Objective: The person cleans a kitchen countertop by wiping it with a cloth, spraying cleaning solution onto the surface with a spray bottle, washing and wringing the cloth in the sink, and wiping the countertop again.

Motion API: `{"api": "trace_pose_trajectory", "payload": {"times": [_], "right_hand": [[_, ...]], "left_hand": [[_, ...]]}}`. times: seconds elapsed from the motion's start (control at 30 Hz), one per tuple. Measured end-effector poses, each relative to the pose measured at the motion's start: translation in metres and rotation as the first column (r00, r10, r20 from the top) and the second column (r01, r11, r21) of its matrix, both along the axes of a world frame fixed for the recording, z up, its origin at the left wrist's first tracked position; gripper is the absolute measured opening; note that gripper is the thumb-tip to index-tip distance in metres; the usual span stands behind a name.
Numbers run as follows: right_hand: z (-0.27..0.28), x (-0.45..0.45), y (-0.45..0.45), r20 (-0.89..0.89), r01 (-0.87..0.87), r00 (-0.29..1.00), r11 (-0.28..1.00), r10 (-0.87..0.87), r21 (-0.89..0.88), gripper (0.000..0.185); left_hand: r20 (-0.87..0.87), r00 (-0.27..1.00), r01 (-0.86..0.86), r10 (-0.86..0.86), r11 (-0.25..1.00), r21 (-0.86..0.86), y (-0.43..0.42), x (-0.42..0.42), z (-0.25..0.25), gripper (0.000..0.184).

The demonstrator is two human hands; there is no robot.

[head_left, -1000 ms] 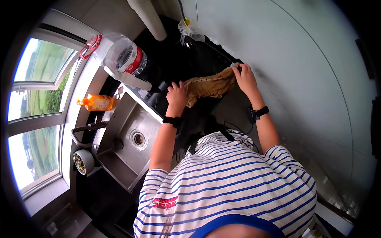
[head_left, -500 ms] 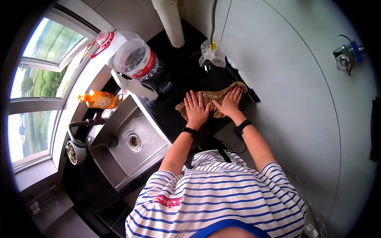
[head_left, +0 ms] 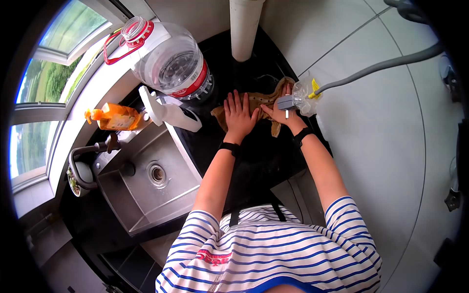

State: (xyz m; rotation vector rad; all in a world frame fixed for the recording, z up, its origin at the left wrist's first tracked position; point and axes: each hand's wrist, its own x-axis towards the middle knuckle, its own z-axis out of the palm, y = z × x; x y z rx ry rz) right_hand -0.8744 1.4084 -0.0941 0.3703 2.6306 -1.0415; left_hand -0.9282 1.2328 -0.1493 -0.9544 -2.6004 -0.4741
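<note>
A brown cloth [head_left: 256,100] lies crumpled on the black countertop [head_left: 249,166]. My left hand [head_left: 239,117] presses flat on its left part, fingers spread. On the cloth's right part rests my right hand [head_left: 279,115], flat, its thumb pointing toward the left hand. A grey plug [head_left: 286,102] hangs in front of the right hand and hides some of its fingers; I cannot tell whether they touch. Clear plastic [head_left: 307,97] is wrapped around the plug's cable end, with a yellow tag on it.
Left of the cloth stand a big clear water bottle [head_left: 171,61] with a red handle, a white spray bottle [head_left: 168,113] and an orange bottle [head_left: 119,117]. A steel sink [head_left: 141,195] with a faucet [head_left: 78,156] is nearer the window. A white pipe [head_left: 244,29] rises behind; a grey cable [head_left: 381,67] crosses at right.
Both hands have pushed the cloth farther back along the countertop. The plug and cable now hang over the right hand, where before they were beyond it. My view has shifted too.
</note>
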Motion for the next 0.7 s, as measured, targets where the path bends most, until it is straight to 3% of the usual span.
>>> {"api": "trace_pose_trajectory", "payload": {"times": [0.03, 0.07, 0.17, 0.3, 0.37, 0.4, 0.43, 0.5, 0.53, 0.63, 0.7], "right_hand": [[-0.041, -0.011, 0.009, -0.109, 0.024, 0.994, 0.959, 0.007, 0.281, 0.108], [-0.067, -0.020, 0.018, -0.212, 0.080, 0.976, 0.840, 0.042, 0.536, 0.108], [-0.051, -0.057, 0.027, -0.155, -0.059, 0.969, 0.785, 0.195, 0.616, 0.106], [-0.044, -0.092, 0.031, -0.072, -0.121, 0.977, 0.804, 0.199, 0.582, 0.101], [-0.064, -0.097, 0.038, -0.267, -0.088, 0.920, 0.814, 0.288, 0.574, 0.101], [-0.052, -0.096, 0.032, -0.169, -0.163, 0.939, 0.821, 0.299, 0.547, 0.092], [-0.044, -0.094, 0.022, -0.180, -0.150, 0.940, 0.825, 0.290, 0.545, 0.092], [-0.030, -0.090, -0.001, -0.161, -0.235, 0.921, 0.835, 0.355, 0.498, 0.068], [-0.038, -0.088, -0.012, -0.344, -0.162, 0.879, 0.885, 0.331, 0.436, 0.067], [-0.048, -0.084, -0.044, -0.435, -0.253, 0.809, 0.902, 0.396, 0.351, 0.076], [-0.046, -0.072, -0.066, -0.469, -0.319, 0.769, 0.896, 0.435, 0.308, 0.075]], "left_hand": [[0.005, 1.000, -0.002, 0.002, 1.000, 0.001, 0.002, -0.006, -0.002, 0.063], [-0.015, 1.000, 0.001, -0.001, 1.000, -0.011, 0.005, -0.014, -0.006, 0.061], [-0.026, 1.000, -0.010, 0.009, 0.999, -0.033, 0.017, -0.036, -0.010, 0.059], [-0.023, 0.999, -0.024, 0.022, 0.997, -0.070, 0.023, -0.048, -0.013, 0.057], [-0.028, 1.000, 0.006, -0.008, 0.997, -0.071, 0.019, -0.047, -0.014, 0.056], [-0.036, 0.999, 0.022, -0.023, 0.999, -0.050, 0.018, -0.048, -0.013, 0.056], [-0.046, 0.998, 0.030, -0.033, 0.998, -0.055, 0.015, -0.045, -0.011, 0.056], [-0.051, 0.998, -0.049, 0.043, 0.992, -0.120, 0.007, -0.033, -0.009, 0.057], [-0.058, 0.998, -0.048, 0.041, 0.991, -0.124, 0.001, -0.023, -0.008, 0.057], [-0.038, 0.986, -0.167, 0.164, 0.980, -0.104, -0.022, 0.012, 0.000, 0.058], [-0.016, 0.973, -0.228, 0.229, 0.956, -0.185, -0.036, 0.036, 0.007, 0.060]]}}
